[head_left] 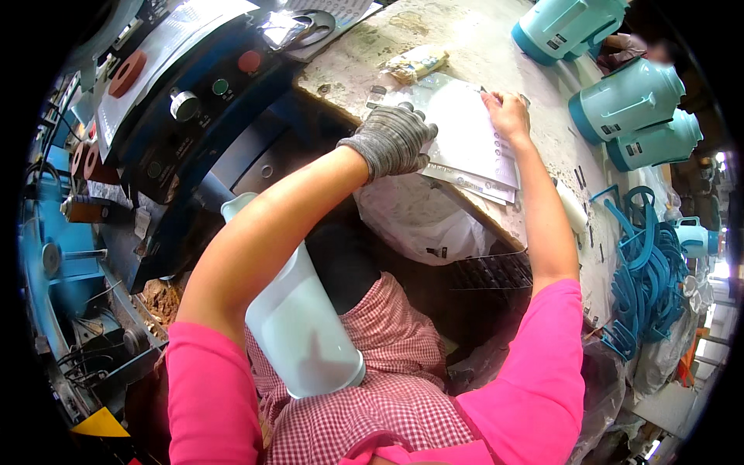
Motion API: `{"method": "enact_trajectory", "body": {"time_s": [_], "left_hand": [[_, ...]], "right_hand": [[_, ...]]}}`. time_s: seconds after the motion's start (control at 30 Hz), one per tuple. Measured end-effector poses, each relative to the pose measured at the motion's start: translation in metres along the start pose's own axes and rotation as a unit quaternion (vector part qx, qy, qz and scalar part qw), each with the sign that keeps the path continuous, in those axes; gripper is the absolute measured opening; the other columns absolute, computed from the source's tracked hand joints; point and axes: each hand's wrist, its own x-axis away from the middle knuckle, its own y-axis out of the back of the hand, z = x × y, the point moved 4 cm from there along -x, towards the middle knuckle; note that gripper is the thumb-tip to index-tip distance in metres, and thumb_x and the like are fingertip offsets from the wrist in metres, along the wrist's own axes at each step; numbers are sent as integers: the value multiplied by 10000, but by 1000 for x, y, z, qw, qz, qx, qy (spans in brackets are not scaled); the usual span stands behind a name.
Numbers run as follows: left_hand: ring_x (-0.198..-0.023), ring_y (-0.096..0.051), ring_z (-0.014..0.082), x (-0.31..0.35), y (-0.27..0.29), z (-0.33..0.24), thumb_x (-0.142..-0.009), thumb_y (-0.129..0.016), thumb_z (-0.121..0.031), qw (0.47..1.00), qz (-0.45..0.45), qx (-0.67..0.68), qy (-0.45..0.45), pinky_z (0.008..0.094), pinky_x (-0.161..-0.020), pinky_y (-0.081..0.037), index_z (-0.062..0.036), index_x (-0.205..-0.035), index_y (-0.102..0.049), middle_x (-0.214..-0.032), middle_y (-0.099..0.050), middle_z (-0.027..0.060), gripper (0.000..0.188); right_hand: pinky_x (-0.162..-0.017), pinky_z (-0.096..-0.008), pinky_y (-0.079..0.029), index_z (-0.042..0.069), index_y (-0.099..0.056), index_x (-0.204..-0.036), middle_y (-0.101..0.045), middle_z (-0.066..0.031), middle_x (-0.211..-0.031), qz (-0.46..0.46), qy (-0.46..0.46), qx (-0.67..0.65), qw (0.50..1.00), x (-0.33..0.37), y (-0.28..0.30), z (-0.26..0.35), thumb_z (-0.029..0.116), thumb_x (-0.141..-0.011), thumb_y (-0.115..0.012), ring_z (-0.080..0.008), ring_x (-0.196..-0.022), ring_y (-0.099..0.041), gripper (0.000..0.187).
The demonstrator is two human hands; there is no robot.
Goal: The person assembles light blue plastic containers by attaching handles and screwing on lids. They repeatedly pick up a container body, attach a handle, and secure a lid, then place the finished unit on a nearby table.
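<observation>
A stack of white printed sheets lies near the edge of the worktable in front of me. My left hand, in a grey knit glove, rests over the stack's left side with its fingers bent and slightly apart. At the far right corner, my bare right hand pinches the sheet edge between thumb and fingers. A pale blue plastic jug body lies slanted across my lap, against my checked apron, and neither hand touches it.
A dark machine panel with knobs stands at left. Light teal jugs with handles line the table's far right. Blue plastic handles are heaped at right. A yellowish packet lies beyond the sheets; a plastic bag hangs below the edge.
</observation>
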Motion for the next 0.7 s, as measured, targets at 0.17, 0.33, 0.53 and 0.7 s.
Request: {"method": "enact_trajectory", "body": {"time_s": [0.17,0.33,0.53,0.7], "left_hand": [[-1029,-596,298,-3,0,-1,-821,-645,-445,1000,17,1,15,469,-858,-478,-156,-1148,-635,-1051,-643,92,437],[-1028,-598,295,0,-2,-1,-818,-648,-441,1000,5,-6,21,468,-854,-482,-157,-1147,-645,-1046,-647,89,435],[-1025,-599,292,0,0,-5,-819,-648,-432,1000,4,-8,23,463,-834,-496,-152,-1151,-646,-1062,-641,82,434],[-1032,-593,292,0,-1,-2,-823,-644,-431,1000,10,0,24,463,-837,-496,-145,-1150,-645,-1062,-638,84,434]], "right_hand": [[-948,-375,-448,116,-727,-1009,-656,-107,-1061,16,19,-10,1000,-9,-9,-19,407,-857,-677,-269,-1103,-565,332],[-915,-362,-466,117,-727,-949,-661,-69,-1045,-13,110,-48,993,-2,-28,-37,354,-832,-715,-259,-1084,-563,265],[-787,-414,-523,162,-713,-918,-714,-83,-997,-20,17,33,999,-40,-36,-76,378,-899,-603,-279,-940,-677,243],[-823,-389,-514,173,-697,-956,-718,-73,-1007,25,2,30,999,-58,-42,-88,390,-870,-615,-255,-964,-677,247]]}}
